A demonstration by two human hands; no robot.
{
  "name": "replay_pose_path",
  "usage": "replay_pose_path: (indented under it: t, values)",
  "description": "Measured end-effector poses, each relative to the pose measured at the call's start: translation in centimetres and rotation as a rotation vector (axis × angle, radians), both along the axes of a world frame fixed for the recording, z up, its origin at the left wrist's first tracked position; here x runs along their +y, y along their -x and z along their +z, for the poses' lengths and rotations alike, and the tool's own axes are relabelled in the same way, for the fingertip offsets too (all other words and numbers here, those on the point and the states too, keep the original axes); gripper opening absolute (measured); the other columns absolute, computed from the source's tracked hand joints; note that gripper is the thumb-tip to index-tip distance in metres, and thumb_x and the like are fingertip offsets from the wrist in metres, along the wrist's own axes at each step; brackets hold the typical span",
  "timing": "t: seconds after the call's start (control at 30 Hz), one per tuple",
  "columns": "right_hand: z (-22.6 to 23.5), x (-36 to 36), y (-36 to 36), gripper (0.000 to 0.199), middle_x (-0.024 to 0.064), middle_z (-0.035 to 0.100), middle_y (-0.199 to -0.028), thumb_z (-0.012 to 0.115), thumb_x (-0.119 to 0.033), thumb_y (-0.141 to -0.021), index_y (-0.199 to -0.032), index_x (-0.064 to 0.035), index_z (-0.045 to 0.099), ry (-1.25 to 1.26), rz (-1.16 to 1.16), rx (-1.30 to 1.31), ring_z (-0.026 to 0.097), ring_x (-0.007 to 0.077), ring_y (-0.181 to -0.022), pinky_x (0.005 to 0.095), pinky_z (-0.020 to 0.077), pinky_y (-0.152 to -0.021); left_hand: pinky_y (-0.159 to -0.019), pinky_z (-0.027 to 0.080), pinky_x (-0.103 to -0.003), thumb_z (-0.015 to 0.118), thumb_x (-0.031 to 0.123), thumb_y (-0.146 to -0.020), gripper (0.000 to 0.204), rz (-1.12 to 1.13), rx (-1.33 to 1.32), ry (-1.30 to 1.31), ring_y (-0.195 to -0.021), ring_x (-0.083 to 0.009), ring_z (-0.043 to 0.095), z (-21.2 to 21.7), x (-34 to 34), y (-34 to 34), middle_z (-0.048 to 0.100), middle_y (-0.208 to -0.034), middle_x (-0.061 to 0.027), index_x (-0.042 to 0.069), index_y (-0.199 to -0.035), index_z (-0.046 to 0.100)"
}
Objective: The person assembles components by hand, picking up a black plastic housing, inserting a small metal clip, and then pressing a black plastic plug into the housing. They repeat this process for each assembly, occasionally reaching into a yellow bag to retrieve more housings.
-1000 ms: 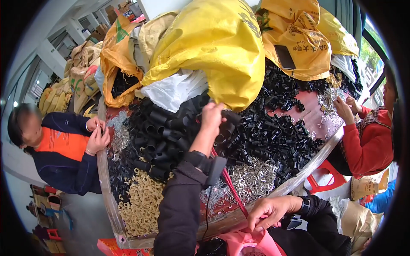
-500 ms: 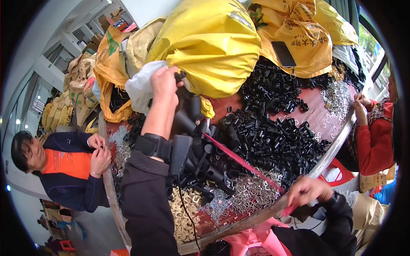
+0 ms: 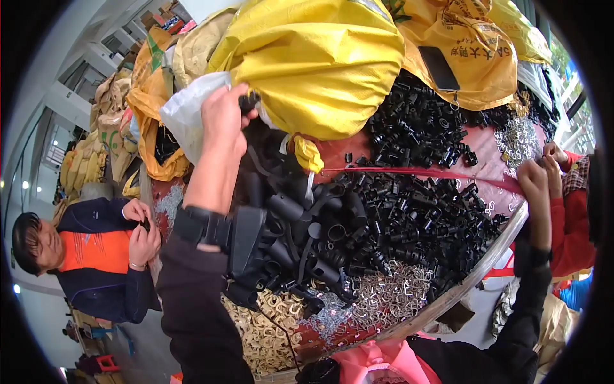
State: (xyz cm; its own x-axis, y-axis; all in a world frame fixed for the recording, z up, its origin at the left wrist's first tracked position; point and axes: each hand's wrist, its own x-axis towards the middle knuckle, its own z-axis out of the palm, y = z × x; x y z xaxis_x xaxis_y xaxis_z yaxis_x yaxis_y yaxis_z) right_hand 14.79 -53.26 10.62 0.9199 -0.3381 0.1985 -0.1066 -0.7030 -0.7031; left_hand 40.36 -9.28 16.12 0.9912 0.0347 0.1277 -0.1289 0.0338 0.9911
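Note:
My left hand [image 3: 224, 118] is closed around a small black part [image 3: 248, 102], up against the side of a big yellow sack [image 3: 313, 70]. A white plastic bag [image 3: 188, 115] lies behind that wrist. Out at the table's right edge my right hand [image 3: 535, 182] is closed on one end of a red strip [image 3: 422, 173], which runs taut and nearly level leftward to beside the sack's bunched yellow corner [image 3: 308, 153]. How its far end is fastened I cannot tell. Black tubes [image 3: 288, 208] lie below my left hand, and a heap of small black fittings [image 3: 409, 224] lies under the strip.
Metal hooks [image 3: 393, 291] and tan curved pieces [image 3: 268, 326] are piled along the near wooden edge [image 3: 441, 313]. A phone [image 3: 439, 68] rests on an orange sack [image 3: 480, 51]. One person [image 3: 96, 256] works at the left; another person's red sleeve [image 3: 569, 237] is beside my right arm.
My right hand has gone up and outward to the right, swinging the red strip from a slant to nearly level. My left hand keeps the black part and has shifted slightly left.

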Motion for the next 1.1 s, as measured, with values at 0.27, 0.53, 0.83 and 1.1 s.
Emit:
replay_pose_path:
  t: [0.27,0.53,0.83,1.1]
  values:
    - [-3.9,15.9,-12.1,0.025,0.0115,0.052,-0.084,0.064,-0.006,-0.064,-0.087,-0.0010,0.055,0.325,0.474,-0.197,0.051,0.0280,-0.080,0.0334,0.0434,-0.068,-0.036,0.029,-0.018,0.053,0.015,-0.077,0.009,-0.024,0.062,-0.092,-0.041,-0.0080,0.045,-0.7,1.4,1.6,0.049,-0.057,0.0004,0.007,-0.072,0.051]
    - [-10.7,30.0,-20.5,0.036,0.0145,0.052,-0.087,0.061,-0.024,-0.070,-0.097,-0.0030,0.050,-0.020,0.759,-0.022,0.051,0.0305,-0.085,0.0362,0.0415,-0.072,-0.036,0.029,-0.018,0.052,0.015,-0.076,0.010,-0.012,0.010,-0.034,-0.040,-0.0084,0.045,-0.2,-0.8,0.8,0.050,-0.057,-0.0003,0.008,-0.069,0.050]
    - [-7.0,34.1,-16.4,0.035,0.0126,0.056,-0.089,0.053,-0.032,-0.078,-0.099,-0.0040,0.052,0.016,0.802,-0.321,0.053,0.0270,-0.086,0.0330,0.0403,-0.074,-0.042,0.038,-0.022,0.053,0.010,-0.073,0.012,-0.040,-0.013,-0.053,-0.048,-0.0106,0.045,-0.5,0.0,0.2,0.049,-0.060,-0.0027,0.004,-0.064,0.049]
    - [-8.9,33.5,-18.2,0.035,0.0040,0.055,-0.079,0.049,-0.033,-0.082,-0.096,-0.0014,0.053,-0.428,0.643,-0.216,0.050,0.0148,-0.072,0.0249,0.0401,-0.063,-0.038,0.029,-0.018,0.053,0.016,-0.075,0.013,-0.044,0.006,-0.076,-0.042,-0.0086,0.045,-0.7,0.2,0.5,0.049,-0.057,-0.0005,0.008,-0.066,0.049]
